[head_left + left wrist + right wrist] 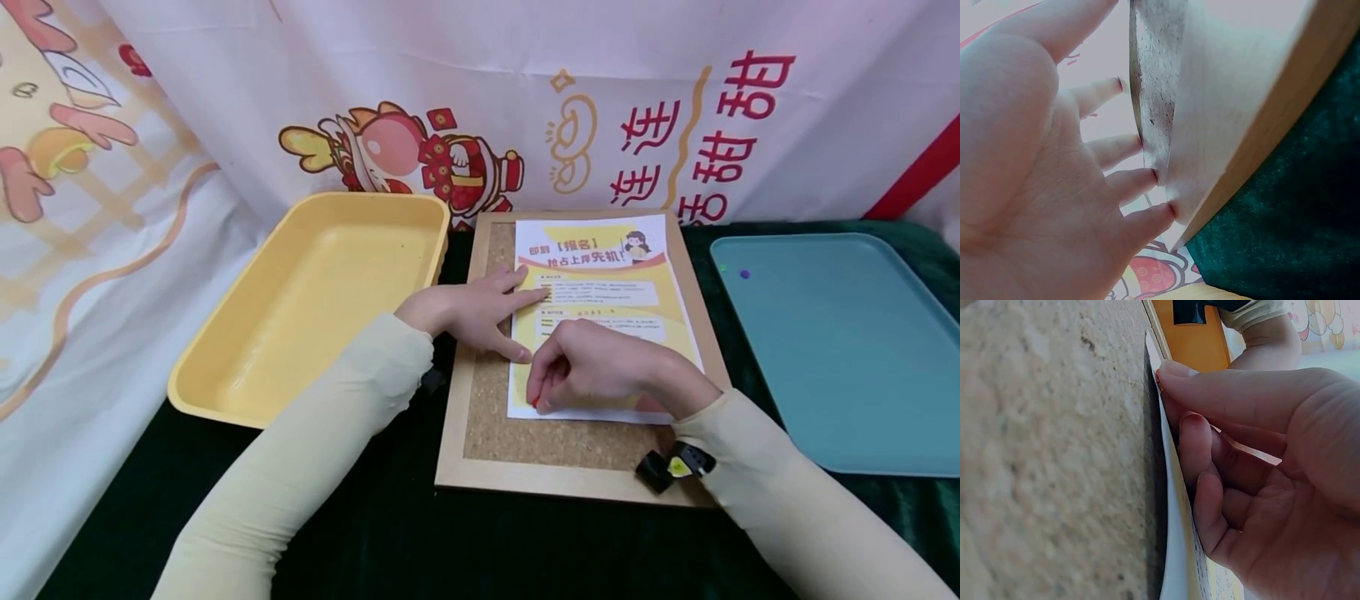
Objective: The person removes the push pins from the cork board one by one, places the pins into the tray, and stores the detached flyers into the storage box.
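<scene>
A printed yellow-and-white sheet (pixel 615 287) lies on a cork board (pixel 525 442) with a pale wooden frame. My left hand (pixel 483 312) rests with fingers spread across the sheet's left edge and the board. Between thumb and forefinger, my right hand (pixel 592 367) pinches a small red pushpin (pixel 536 402) at the sheet's lower left corner. Most of the pin is hidden by the fingertips. From the right wrist view, the paper's edge (pixel 1175 544) stands slightly up from the cork, and the other fingers are curled beside it.
A yellow tray (pixel 307 200) stands left of the board. To the right is a blue tray (pixel 862 358) with a purple pushpin (pixel 745 273) and a tiny green piece (pixel 723 267) near its far left corner. Dark green cloth (pixel 420 542) covers the table; a printed curtain (pixel 487 67) hangs behind.
</scene>
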Demonstrator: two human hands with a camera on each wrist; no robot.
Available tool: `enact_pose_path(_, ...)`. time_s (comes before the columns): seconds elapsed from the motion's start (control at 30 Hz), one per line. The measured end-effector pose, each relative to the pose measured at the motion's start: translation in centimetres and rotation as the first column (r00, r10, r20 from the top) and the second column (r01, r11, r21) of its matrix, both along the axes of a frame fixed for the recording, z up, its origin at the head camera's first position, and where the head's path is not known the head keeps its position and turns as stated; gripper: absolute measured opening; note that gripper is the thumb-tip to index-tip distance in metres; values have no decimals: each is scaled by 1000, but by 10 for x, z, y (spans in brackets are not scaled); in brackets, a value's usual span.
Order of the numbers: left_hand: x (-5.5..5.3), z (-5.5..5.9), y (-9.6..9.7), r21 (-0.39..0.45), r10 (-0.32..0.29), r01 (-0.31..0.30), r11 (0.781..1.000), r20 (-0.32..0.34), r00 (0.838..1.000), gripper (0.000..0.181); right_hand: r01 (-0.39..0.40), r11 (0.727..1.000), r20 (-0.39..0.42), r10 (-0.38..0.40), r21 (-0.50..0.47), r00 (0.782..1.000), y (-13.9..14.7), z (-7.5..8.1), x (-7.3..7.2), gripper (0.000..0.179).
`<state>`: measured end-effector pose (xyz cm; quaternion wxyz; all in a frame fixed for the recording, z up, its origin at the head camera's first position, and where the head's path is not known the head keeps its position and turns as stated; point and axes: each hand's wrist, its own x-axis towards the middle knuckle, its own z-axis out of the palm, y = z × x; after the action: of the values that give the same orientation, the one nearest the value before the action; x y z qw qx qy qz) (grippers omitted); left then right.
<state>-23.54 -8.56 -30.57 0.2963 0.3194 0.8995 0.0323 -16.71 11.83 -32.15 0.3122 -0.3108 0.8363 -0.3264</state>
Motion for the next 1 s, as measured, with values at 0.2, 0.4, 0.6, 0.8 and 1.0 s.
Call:
enact_pose_path(0.2,-1,-1,1,-3,-4,4,1000,-8,1000,98,-12,1000,-15,12,-1,1000,1,-1,-1,12)
enact_pose_path(0.4,0,-1,0,-3,10,-10,1000,-2,1000,99,-22,1000,-20,22,7,1000,-1,-2,-1,17)
enact_pose_path(0.6,0,-1,-2,-1,6,-6,1000,-9,1000,98,-36,999,-21,36,7,999,-3,-1,-1,18)
enact_pose_path(0.8,1,0,-1,5,9,-9,1000,1,1000,98,-44,999,-18,44,7,999,-2,-2,-1,18)
enact_pose_path(1.0,1,-1,0,3,11,-11,1000,5,1000,97,-54,998,-24,54,21,998,-1,0,0,20)
